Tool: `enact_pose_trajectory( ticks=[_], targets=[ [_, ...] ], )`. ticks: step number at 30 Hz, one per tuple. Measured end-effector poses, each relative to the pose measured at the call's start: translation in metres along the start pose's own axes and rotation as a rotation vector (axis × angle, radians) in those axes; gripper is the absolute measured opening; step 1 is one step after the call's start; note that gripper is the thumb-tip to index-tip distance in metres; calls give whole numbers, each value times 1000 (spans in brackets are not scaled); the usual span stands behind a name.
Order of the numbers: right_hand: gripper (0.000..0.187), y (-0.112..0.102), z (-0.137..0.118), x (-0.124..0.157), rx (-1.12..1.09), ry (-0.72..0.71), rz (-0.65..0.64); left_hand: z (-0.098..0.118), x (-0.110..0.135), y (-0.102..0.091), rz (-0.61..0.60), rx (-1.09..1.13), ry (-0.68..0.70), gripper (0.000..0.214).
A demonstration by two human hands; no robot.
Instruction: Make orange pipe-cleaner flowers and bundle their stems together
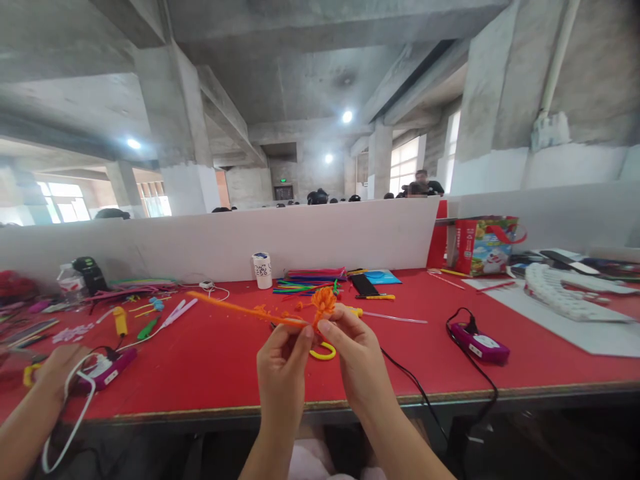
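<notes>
Between finger and thumb, my left hand [285,353] pinches an orange pipe cleaner [235,307], whose long free end points left and slightly up. My right hand [357,347] is closed on the base of an orange pipe-cleaner flower [324,301] with many looped petals. The fingertips of both hands nearly meet just under the flower, where the pipe cleaner runs to its base. Beneath the hands, a yellow scissors handle [323,351] shows on the red table; the rest is mostly hidden. Orange fluff lies behind the pipe cleaner.
A co-worker's hand [60,367] rests at the left near a purple power strip [113,368]. Another power strip [480,343] sits right, its black cable crossing the table edge. Behind stand a white can [261,270], bundled pipe cleaners [310,281], a phone [365,286] and a gift bag [485,247].
</notes>
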State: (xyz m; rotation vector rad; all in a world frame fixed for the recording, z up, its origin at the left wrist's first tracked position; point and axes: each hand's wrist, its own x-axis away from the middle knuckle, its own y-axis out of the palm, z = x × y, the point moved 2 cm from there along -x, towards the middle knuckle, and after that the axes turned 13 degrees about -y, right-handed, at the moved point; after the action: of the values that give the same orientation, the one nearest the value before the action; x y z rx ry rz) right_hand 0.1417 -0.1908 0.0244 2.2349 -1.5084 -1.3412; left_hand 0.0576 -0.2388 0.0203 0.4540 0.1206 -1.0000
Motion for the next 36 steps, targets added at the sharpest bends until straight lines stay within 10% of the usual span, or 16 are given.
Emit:
enact_pose_trajectory(
  ticks=[5, 13, 25, 36],
  targets=[
    [10, -1, -2, 1, 150, 1, -36, 6, 8, 0, 135, -405, 539, 11],
    [16, 4, -3, 10, 140, -48, 16, 4, 12, -5, 127, -510, 805, 28],
    [18, 3, -11, 7, 60, -19, -151, 4, 3, 1, -271, 292, -299, 15],
    [19, 5, -6, 6, -102, 121, -94, 2, 5, 5, -412, 493, -555, 19]
  ],
)
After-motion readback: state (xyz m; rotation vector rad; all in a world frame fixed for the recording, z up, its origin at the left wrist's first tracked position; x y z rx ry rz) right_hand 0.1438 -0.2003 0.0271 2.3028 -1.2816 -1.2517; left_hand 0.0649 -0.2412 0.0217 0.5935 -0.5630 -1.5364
